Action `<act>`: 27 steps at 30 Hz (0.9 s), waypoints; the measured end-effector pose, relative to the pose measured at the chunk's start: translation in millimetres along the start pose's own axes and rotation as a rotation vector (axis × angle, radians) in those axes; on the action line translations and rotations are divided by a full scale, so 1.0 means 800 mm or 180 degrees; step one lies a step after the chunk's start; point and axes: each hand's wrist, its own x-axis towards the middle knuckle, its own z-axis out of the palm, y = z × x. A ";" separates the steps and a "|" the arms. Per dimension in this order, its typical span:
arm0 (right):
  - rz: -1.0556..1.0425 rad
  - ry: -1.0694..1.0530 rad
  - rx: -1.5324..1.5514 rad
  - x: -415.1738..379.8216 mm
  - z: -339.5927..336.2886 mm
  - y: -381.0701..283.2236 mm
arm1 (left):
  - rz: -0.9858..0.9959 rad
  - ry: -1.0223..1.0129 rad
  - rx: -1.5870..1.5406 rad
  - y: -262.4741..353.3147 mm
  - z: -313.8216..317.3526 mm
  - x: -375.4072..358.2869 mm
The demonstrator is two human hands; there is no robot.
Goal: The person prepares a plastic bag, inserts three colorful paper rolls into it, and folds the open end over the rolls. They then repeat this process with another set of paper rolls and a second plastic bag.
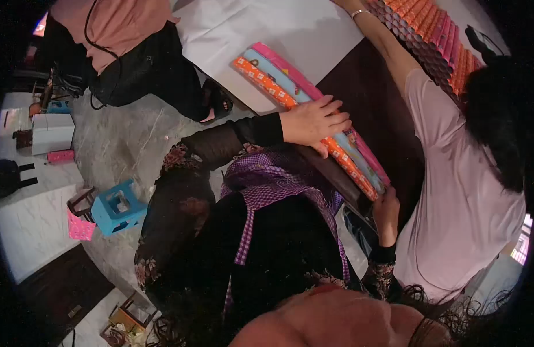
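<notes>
Three patterned rolls, which look like wrapping paper or thin sheeting, lie side by side at a slant on the dark tabletop (pixel 359 87). The orange roll (pixel 264 82) with white flowers is nearest me, the light blue roll (pixel 278 70) is in the middle, and the pink roll (pixel 298 75) is farthest. My left hand (pixel 314 121) rests across their middle, fingers stretched over the rolls and thumb at the near side. At their lower right ends, my right hand (pixel 386 215) has its fingers closed against the roll ends. The fingertips are partly hidden.
A person in a pale pink top (pixel 452 191) sits close on my right, one arm reaching forward. Many stacked rolls (pixel 429 34) lie at the back right. White sheeting (pixel 267 23) covers the far table. Another person stands far left; a blue stool (pixel 117 207) is on the floor.
</notes>
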 end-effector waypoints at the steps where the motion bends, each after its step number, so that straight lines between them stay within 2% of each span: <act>1: 0.0075 -0.0086 -0.0061 0.001 0.003 0.006 | -0.0042 0.0015 0.0027 -0.001 0.006 -0.001; 3: -0.0057 -0.0096 -0.0046 0.003 -0.001 0.005 | 0.0046 0.0333 -0.0143 -0.003 0.010 -0.002; 5: -0.0159 -0.0079 -0.0024 0.000 -0.001 0.010 | 0.0006 0.0182 -0.0205 -0.004 0.009 -0.003; 7: 0.0293 -0.0217 0.1944 -0.002 0.004 0.022 | -0.0026 0.0040 -0.0271 -0.002 0.007 -0.005; 11: 0.0377 -0.0516 0.1492 -0.004 -0.001 0.021 | -0.0155 0.0119 -0.0246 0.005 0.001 -0.013; 13: 0.0707 -0.0530 0.2045 -0.010 0.000 0.014 | -0.0213 0.0119 -0.0203 0.012 -0.006 -0.018; 15: 0.0841 -0.0468 0.2261 -0.016 0.003 0.010 | -0.0445 0.0852 -0.0286 0.026 -0.012 -0.029; 16: 0.0965 -0.0415 0.2488 -0.018 0.005 0.008 | -0.0437 0.0855 -0.0276 0.037 -0.012 -0.037; 18: 0.0800 -0.0259 0.2625 -0.027 0.003 -0.013 | -0.1529 0.1895 -0.1203 0.061 -0.008 -0.057; 19: 0.0651 -0.0114 0.2756 -0.029 0.004 -0.017 | -0.1524 0.1888 -0.1187 0.070 0.001 -0.065; 21: 0.0500 -0.0089 0.2680 -0.037 0.009 0.005 | -0.2981 0.2979 -0.3785 0.088 0.020 -0.081; 22: 0.0345 -0.0065 0.2594 -0.040 0.013 0.013 | -0.3517 0.2882 -0.3714 0.085 0.038 -0.095; 23: 0.0322 -0.0086 0.2616 -0.042 0.013 0.014 | -0.3534 0.2889 -0.3675 0.088 0.027 -0.097; 25: 0.0170 -0.0152 0.2894 -0.042 0.012 0.014 | -0.3489 0.2729 -0.6132 0.094 0.006 -0.096; 26: 0.0158 -0.0182 0.2911 -0.045 0.010 0.020 | -0.3521 0.2746 -0.6104 0.096 0.000 -0.090; 27: 0.0033 -0.0115 0.2530 -0.046 0.015 0.032 | -0.3231 0.2532 -0.6636 0.093 0.001 -0.080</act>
